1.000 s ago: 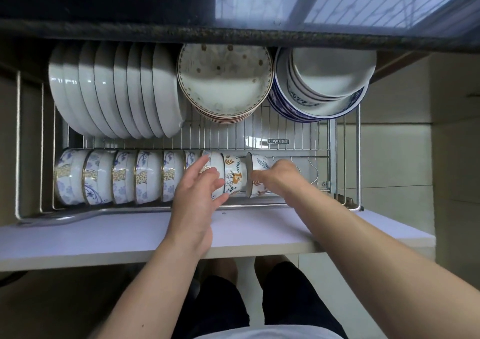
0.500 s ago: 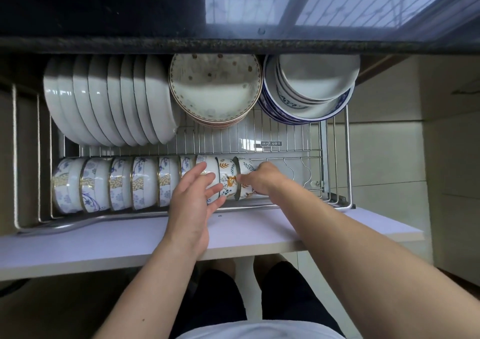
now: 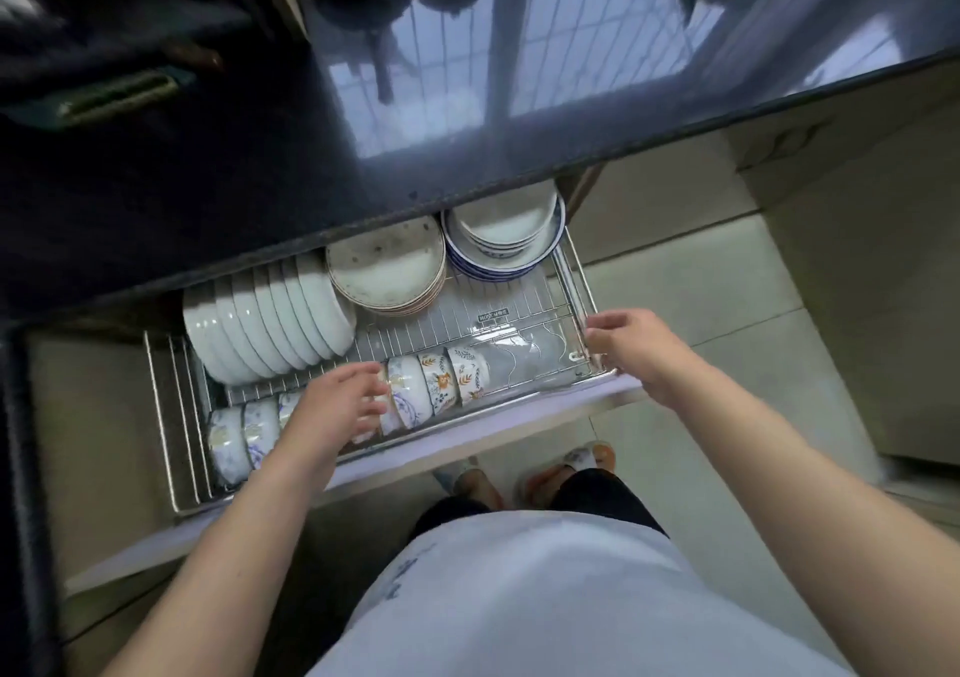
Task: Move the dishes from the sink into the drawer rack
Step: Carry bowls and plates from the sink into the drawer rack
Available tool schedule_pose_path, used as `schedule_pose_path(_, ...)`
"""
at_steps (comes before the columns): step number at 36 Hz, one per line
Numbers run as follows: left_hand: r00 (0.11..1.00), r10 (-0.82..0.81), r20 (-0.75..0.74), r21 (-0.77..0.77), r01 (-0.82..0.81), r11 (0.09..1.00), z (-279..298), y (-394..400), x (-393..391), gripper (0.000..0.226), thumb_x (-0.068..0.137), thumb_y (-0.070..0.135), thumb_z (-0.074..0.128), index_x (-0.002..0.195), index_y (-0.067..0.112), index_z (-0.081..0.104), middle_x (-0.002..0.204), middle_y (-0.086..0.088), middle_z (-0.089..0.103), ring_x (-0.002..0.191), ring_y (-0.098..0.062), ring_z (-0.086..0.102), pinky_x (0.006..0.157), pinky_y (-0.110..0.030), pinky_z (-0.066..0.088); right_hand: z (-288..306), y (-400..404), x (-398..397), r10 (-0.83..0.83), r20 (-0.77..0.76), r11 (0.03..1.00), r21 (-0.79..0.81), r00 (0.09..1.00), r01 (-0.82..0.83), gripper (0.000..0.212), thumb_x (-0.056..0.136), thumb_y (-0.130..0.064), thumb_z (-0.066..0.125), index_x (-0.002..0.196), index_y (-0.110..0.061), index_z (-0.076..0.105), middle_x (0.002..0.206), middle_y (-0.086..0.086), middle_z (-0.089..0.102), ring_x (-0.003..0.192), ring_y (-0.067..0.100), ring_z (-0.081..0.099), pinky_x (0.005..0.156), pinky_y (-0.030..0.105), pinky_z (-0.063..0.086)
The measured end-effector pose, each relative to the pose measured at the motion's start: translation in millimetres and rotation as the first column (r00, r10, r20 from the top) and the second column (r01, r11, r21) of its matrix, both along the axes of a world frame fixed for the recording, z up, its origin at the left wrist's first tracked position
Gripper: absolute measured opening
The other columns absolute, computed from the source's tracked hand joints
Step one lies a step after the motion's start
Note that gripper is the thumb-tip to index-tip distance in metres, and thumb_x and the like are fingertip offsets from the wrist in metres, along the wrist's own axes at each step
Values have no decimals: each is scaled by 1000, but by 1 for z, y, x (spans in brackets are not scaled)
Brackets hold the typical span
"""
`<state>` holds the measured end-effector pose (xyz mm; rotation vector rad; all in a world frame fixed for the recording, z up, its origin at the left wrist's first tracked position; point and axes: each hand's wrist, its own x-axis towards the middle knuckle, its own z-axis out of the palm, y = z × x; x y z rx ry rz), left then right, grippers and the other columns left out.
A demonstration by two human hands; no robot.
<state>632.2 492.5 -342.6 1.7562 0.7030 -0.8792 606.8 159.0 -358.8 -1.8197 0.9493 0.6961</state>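
— Looking down, we see the rack (image 3: pixel 519 320) holding plates (image 3: pixel 270 323) behind, bowls (image 3: pixel 441 383) in front.
— Our left hand (image 3: pixel 332 411) rests spread on the bowls; our right hand (image 3: pixel 631 346) hovers loosely open, empty, at the rack's right corner.

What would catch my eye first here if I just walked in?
Probably the pulled-out drawer rack under the dark countertop, packed with crockery: white plates standing on edge at the back left and patterned bowls lined up on their sides along the front. Next, the two bare arms reaching in: the left hand rests on the bowl row, and the right hand is at the rack's right front corner.
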Motion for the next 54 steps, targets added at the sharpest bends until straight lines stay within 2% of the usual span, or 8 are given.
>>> schedule_pose_path(6,989,-100,110,-4,101,995,48,-56,12,28,100,12,51,122,18,66,109,-7,73,89,-21,68,77,-34,56,60,-65,-47,-237,150,970,91,960,225,21,97,1,59,118,0,66,106,14,67,90,22,64,78,29,52)
schedule_pose_path(12,950,-119,287,-128,161,979,122,-151,23,25,99,7,52,117,13,69,97,-5,73,81,-19,68,78,-32,55,106,-122,-90,-302,214,941,221,929,255,16,101,-1,55,113,-5,65,114,12,70,97,24,69,89,33,55)
schedule_pose_path(20,879,-191,437,-287,337,897,176,-366,-33,19,100,7,52,107,14,69,98,-10,73,79,-21,70,73,-28,57,163,-283,-188,-386,328,921,193,862,339,15,101,-5,56,109,-11,66,118,11,72,97,21,70,91,35,57)
schedule_pose_path(25,768,-455,450,-295,609,736,199,-520,-101,18,100,9,56,111,12,71,105,-11,77,84,-24,73,90,-40,57,207,-383,-251,-573,407,812,166,711,560,15,98,-1,56,103,-10,67,103,10,71,89,21,66,97,42,55)
schedule_pose_path(31,456,-721,523,-192,886,421,226,-673,-163,19,99,15,55,107,20,72,102,-5,76,82,-15,72,83,-35,54,240,-486,-297,-634,516,721,123,576,682,14,99,-4,56,98,-12,67,105,11,73,85,20,69,94,42,58)
schedule_pose_path(33,425,-743,517,-205,904,375,229,-703,-166,19,99,17,56,109,20,72,104,-5,77,85,-17,72,84,-36,55,241,-504,-304,-642,524,707,120,560,697,15,100,-4,55,99,-12,67,103,10,73,85,20,68,93,41,58)
schedule_pose_path(49,459,-739,493,-268,888,373,206,-901,-67,17,102,18,57,108,14,73,93,-2,75,83,-20,70,76,-33,55,223,-687,-264,-738,515,548,81,436,832,13,101,-8,56,102,-16,66,115,16,71,90,18,68,95,41,58)
schedule_pose_path(54,404,-777,483,-222,915,338,211,-965,-21,16,99,17,59,105,17,74,94,-1,77,86,-22,72,94,-42,56,211,-750,-251,-810,500,412,111,308,904,14,101,-6,56,109,-9,67,111,16,71,86,20,66,91,40,57)
